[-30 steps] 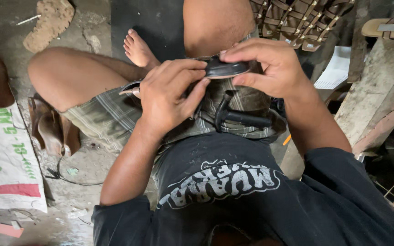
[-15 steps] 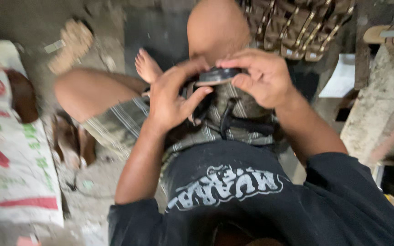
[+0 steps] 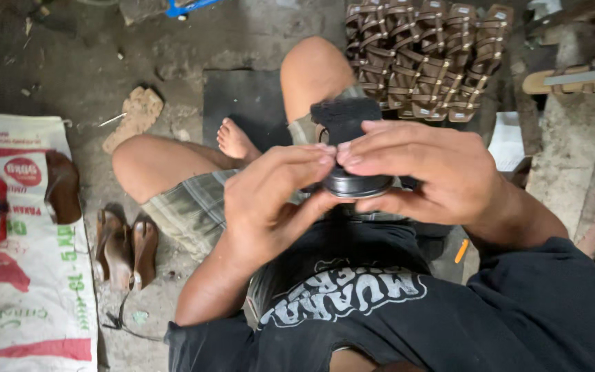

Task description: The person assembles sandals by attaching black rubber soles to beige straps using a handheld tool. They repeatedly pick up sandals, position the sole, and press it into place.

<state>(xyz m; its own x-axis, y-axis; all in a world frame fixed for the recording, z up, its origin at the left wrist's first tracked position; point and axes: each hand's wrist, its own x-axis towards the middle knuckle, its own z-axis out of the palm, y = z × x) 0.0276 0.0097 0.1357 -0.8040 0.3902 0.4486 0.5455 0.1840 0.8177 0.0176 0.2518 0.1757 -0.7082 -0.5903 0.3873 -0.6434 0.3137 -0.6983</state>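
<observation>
Both hands gripping a black sandal sole above the lap.
Left hand (image 3: 270, 200) and right hand (image 3: 435, 176) pinch the black sandal sole (image 3: 352, 148) at centre, fingertips meeting on top; brown sandals (image 3: 124, 251) at 9 o'clock; stacked strapped sandals (image 3: 428, 58) at 1 o'clock.

Setting: small sandal workshop, work done seated on the floor. Evidence: a dense stack of brown strapped sandals (image 3: 425, 58) stands at the top; loose brown soles (image 3: 124, 249) lie on the bare, dusty concrete floor (image 3: 70, 62); another sandal (image 3: 576, 77) rests on a ledge at right. A printed sack (image 3: 29, 275) is spread at left, a dark mat (image 3: 242, 103) under the legs. Scraps and debris lie scattered about.
</observation>
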